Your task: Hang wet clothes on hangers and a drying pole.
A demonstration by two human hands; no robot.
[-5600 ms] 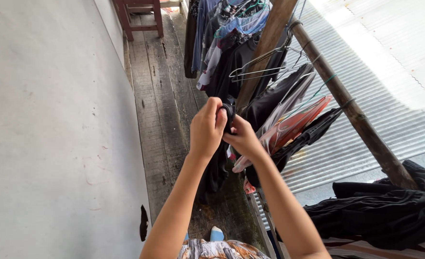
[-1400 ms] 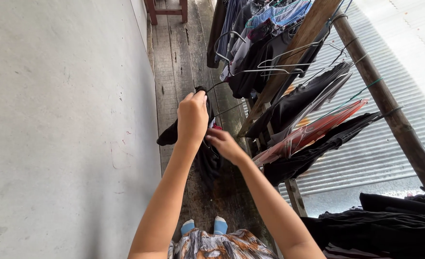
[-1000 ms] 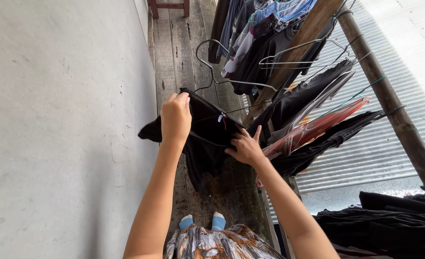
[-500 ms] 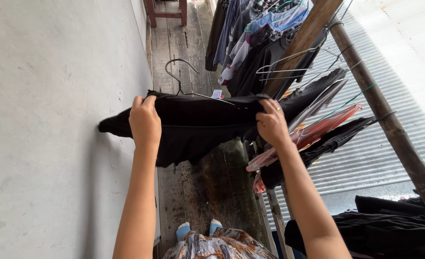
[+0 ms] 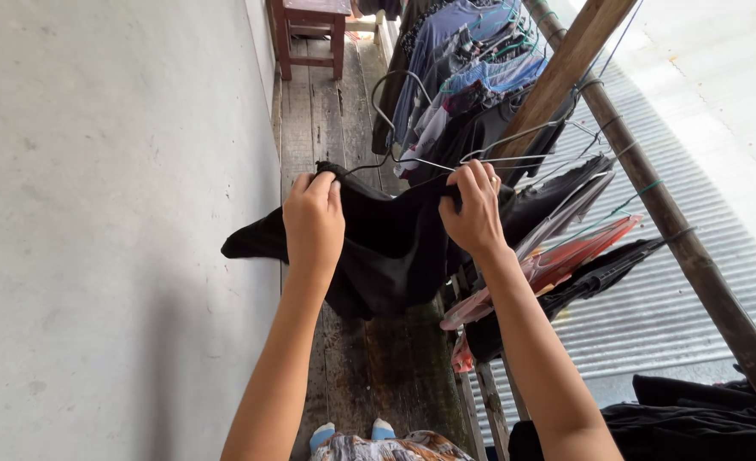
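Between both hands, black garment hangs on wire hanger.

Wall left, hung clothes right — floorboards between.

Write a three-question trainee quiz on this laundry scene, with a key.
1. True or false: both hands grip the black garment.
2. What sits inside the garment, hook up? A) wire hanger B) rope C) clothespin
3. Which side of the person is the pole?

Key: 1. True: left hand and right hand pinch its shoulders. 2. A, the wire hanger. 3. Right.
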